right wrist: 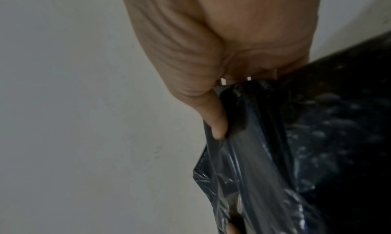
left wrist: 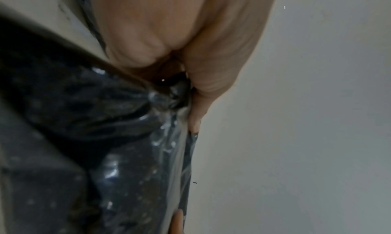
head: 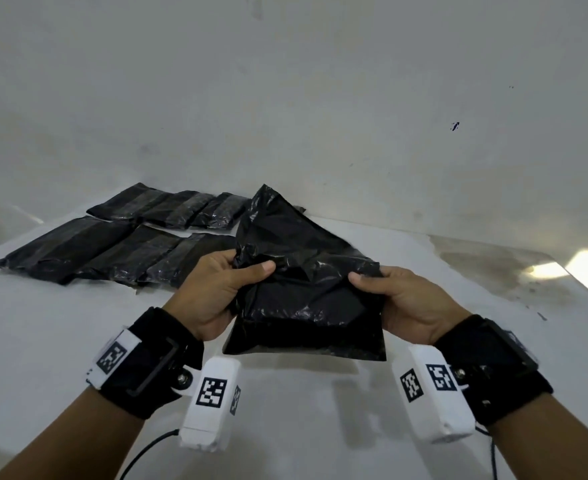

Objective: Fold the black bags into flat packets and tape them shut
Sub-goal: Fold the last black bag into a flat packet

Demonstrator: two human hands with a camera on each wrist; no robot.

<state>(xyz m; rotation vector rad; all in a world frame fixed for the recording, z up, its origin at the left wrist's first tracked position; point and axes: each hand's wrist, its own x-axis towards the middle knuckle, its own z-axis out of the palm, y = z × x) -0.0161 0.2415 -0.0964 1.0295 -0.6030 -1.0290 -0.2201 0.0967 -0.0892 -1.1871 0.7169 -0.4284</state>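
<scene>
From the head camera, the person holds one crumpled black plastic bag (head: 303, 282) above the white table (head: 320, 427), with something bulky inside its lower part. The left hand (head: 216, 292) pinches the bag's left edge, thumb on top and fingers behind, and the right hand (head: 413, 303) pinches the right edge in the same manner. The loose top of the bag stands up and leans toward the wall. I think the thin film can slip out from one thumb when the fold begins, because it is glossy and wrinkled, and then the fold would come crooked; also trapped air may keep the packet from lying flat. Behind, two rows of flat black taped packets (head: 119, 244) lie on the table, and the raised bag hides the right end of these rows, so I cannot count them. No roll of tape is in view. From the left wrist camera, the left hand (left wrist: 169, 36) is seen close and blurred, gathering the bag (left wrist: 105, 137) into a bunch near the palm; most fingers are hidden behind the plastic. From the right wrist camera, the right hand (right wrist: 211, 45) has one finger pressed against the edge of the bag (right wrist: 275, 154); the other fingers are covered, and the right side of the picture is too dark to read.
</scene>
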